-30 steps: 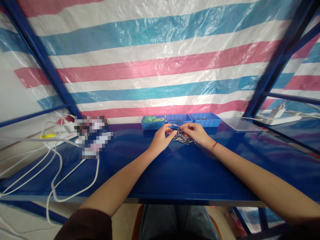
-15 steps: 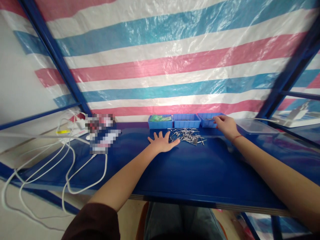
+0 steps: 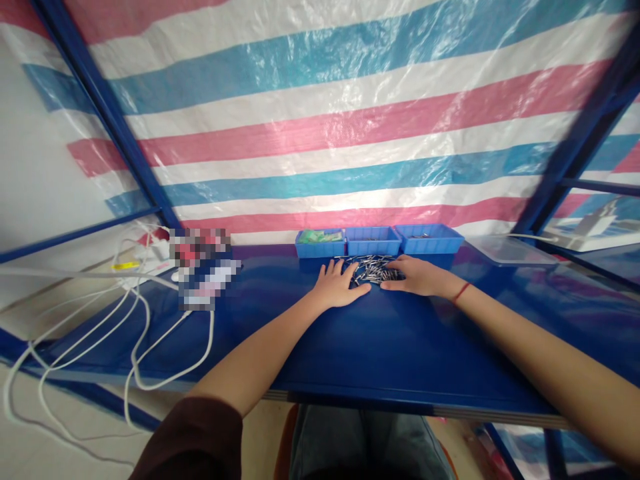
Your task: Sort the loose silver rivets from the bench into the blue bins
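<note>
A pile of small silver metal pins (image 3: 373, 268) lies on the blue table (image 3: 380, 347), just in front of three blue bins. My left hand (image 3: 339, 287) rests flat on the table at the pile's left edge, fingers spread and open. My right hand (image 3: 416, 275) lies palm down at the pile's right edge, fingers stretched out toward the pins and touching them. Neither hand holds anything. A red string circles my right wrist.
Three small blue bins stand in a row at the back: the left bin (image 3: 320, 243) holds green pieces, the middle bin (image 3: 373, 240) and right bin (image 3: 429, 239) hold a few metal parts. A clear plastic lid (image 3: 510, 250) lies far right. White cables (image 3: 135, 333) hang off the left side.
My right hand came back from the right bin to the pile's right side and flattened. My left hand slid right against the pile. The scattered pins are now gathered closer together.
</note>
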Demonstrator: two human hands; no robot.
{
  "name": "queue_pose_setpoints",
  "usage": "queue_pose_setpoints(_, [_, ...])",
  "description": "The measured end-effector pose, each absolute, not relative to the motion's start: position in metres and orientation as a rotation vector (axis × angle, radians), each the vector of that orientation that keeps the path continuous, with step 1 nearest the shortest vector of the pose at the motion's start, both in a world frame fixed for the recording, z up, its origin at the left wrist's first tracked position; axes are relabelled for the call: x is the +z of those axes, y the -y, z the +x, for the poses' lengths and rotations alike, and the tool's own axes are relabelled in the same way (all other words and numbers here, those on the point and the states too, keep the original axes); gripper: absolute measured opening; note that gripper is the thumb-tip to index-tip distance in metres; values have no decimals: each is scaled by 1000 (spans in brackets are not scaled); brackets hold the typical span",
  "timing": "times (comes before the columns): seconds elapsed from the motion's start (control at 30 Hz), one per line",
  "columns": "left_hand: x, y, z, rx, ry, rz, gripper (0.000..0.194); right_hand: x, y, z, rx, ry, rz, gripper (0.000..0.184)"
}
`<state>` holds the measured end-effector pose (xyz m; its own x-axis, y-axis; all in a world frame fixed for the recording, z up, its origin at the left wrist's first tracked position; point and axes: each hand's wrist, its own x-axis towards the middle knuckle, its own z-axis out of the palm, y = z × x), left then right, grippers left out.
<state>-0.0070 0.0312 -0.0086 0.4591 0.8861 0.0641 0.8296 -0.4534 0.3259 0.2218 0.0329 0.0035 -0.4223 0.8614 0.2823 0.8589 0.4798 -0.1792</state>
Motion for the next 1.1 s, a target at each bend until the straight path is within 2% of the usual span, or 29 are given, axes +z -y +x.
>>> queue_pose_setpoints(0.13, [-8,-32,-3,309,-1337,2591,62,2,-32,205,-11,2434,-1394,29])
queue_pose_setpoints(0.27, [-12,-37,-2,388,-1296,2690,54,3,-27,191,-18,2392,-1395,21])
queue_pose_setpoints(0.67, [-17,-35,0,868,-1270,2723,26,4,-19,184,2,2244,-1312,19])
queue_pose_setpoints(0.97, [-6,-29,6,1270,-1149,2231,19,10,-13,180,329,2004,-1183,24])
queue_pose_setpoints(1.1, [-7,-27,8,1329,-1058,2012,20,8,-12,176,461,2020,-1091,29])
